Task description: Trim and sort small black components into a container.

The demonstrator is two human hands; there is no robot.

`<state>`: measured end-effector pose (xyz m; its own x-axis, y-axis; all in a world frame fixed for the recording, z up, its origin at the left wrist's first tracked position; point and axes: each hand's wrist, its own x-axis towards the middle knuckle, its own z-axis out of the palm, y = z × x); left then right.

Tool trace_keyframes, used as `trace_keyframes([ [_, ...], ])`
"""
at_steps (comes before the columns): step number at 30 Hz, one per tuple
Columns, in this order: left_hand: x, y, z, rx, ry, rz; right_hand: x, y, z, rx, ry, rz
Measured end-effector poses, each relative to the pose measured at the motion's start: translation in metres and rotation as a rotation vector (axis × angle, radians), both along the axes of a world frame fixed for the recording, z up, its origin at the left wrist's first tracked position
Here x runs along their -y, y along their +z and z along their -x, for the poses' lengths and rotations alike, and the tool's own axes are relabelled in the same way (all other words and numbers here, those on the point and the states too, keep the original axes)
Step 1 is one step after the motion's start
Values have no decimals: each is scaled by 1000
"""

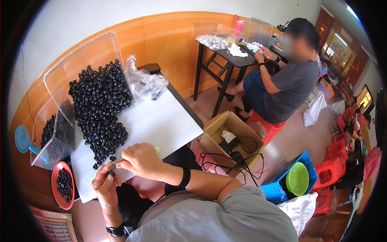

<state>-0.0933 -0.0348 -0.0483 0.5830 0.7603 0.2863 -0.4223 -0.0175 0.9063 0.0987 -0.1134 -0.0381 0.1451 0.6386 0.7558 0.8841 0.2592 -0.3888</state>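
My left hand [105,186] is closed, its thumb and fingers pinching a small round black part [111,173] at the near edge of the white-topped table. Right beside it, my right hand [141,161] is closed too, with a short thin greyish piece [113,166] at its fingertips, touching or nearly touching the black part. What kind of piece that is, I cannot make out. Just beyond both hands, a big heap of the same small black parts [100,92], some showing holes, spills from a clear plastic bin [46,78] lying on its side onto the white surface [161,121].
An orange-red bowl [55,197] with black parts stands at the left, near a blue fan [23,138]. A clear bag [149,82] lies behind the heap. To the right are a cardboard box [209,143] with cables and a seated person [290,76] at another table.
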Motion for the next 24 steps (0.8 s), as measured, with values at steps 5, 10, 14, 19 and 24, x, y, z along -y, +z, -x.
trace_keyframes([
  [5, -3, -3, 4, -15, -2, 28, 0, -1, 0, -10, -10, 11],
  [10, -4, -4, 4, 0, -21, 59, 0, -1, 0, -27, -4, 7],
  [14, -3, -3, 3, 8, -18, 49, 0, -1, 0, -28, 1, 1],
  [19, -4, -4, 4, 9, -25, 54, 1, -1, 0, -23, 5, 11],
  [24, -4, -2, 4, 7, -29, 41, 3, 0, 0, -3, 9, 3],
])
